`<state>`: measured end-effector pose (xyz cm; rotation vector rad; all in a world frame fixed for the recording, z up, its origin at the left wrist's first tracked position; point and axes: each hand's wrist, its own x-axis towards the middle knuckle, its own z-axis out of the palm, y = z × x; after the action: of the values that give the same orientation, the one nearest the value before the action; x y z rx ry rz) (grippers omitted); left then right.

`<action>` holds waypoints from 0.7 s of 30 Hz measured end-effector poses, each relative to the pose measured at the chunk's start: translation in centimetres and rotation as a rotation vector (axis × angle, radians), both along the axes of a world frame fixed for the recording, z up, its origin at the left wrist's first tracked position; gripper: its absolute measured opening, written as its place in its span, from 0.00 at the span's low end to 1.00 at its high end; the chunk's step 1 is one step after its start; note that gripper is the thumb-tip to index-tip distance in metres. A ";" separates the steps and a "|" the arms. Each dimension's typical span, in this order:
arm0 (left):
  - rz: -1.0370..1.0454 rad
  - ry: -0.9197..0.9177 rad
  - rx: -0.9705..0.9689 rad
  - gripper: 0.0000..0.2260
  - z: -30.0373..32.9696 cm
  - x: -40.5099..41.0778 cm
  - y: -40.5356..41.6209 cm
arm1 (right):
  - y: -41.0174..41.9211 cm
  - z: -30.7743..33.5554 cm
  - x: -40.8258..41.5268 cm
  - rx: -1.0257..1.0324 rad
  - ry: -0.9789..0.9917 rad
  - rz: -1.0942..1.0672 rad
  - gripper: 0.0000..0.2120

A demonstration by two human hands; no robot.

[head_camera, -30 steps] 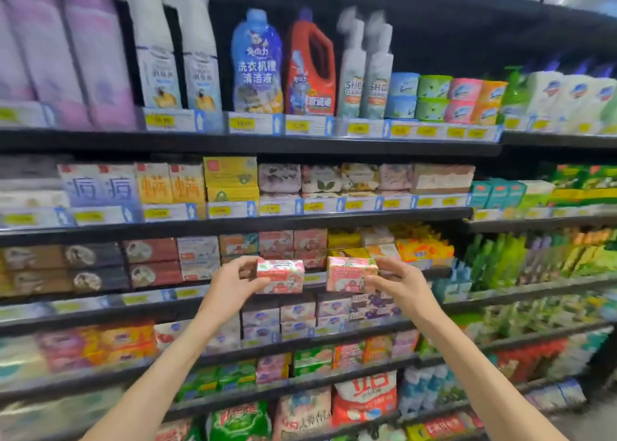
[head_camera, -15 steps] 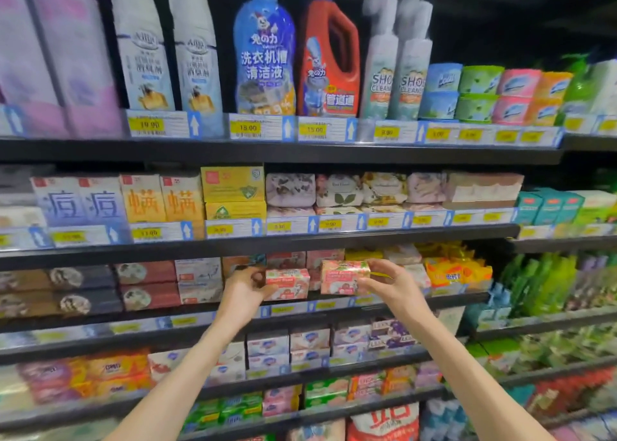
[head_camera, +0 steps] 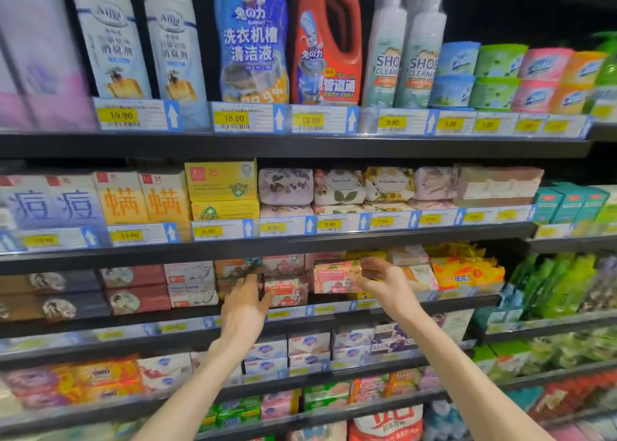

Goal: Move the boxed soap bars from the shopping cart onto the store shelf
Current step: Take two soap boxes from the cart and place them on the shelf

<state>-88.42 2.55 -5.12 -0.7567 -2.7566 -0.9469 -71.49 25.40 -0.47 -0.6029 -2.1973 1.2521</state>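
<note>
Two pink boxed soap bars are at the third shelf [head_camera: 133,320] from the top. The left soap box [head_camera: 288,290] rests low in the row of like pink boxes, and my left hand [head_camera: 245,303] still grips its left end, thumb on the front. My right hand [head_camera: 384,283] holds the right soap box [head_camera: 337,275] by its right end, just above the shelf floor beside the first box. The shopping cart is out of view.
Dark and red soap boxes [head_camera: 133,287] fill the shelf to the left, yellow packs [head_camera: 467,273] to the right. The shelf above [head_camera: 334,237] hangs close over the row, with price tags [head_camera: 207,230] along its edge. Bottles [head_camera: 253,40] stand on the top shelf.
Both hands have reached forward and up into the shelf with the boxes. The left box has gone from mid-air into the row, and the view has come closer.
</note>
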 end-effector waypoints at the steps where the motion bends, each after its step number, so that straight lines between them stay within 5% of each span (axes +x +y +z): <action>1: -0.015 0.017 -0.030 0.19 -0.1 0.1 0.0 | 0.0 -0.2 -0.2 0.005 -0.004 0.000 0.23; 13: -0.004 0.025 -0.014 0.17 -0.5 -0.4 0.6 | -0.3 -1.6 -1.5 0.219 -0.010 0.064 0.20; 21: -0.009 0.002 0.030 0.17 -1.0 -0.9 0.5 | 0.0 -3.4 -2.4 0.583 -0.077 0.005 0.19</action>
<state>-89.31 3.04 -6.16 -0.7650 -2.7333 -0.9868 -73.88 25.37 -3.85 -0.4074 -2.4660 0.5407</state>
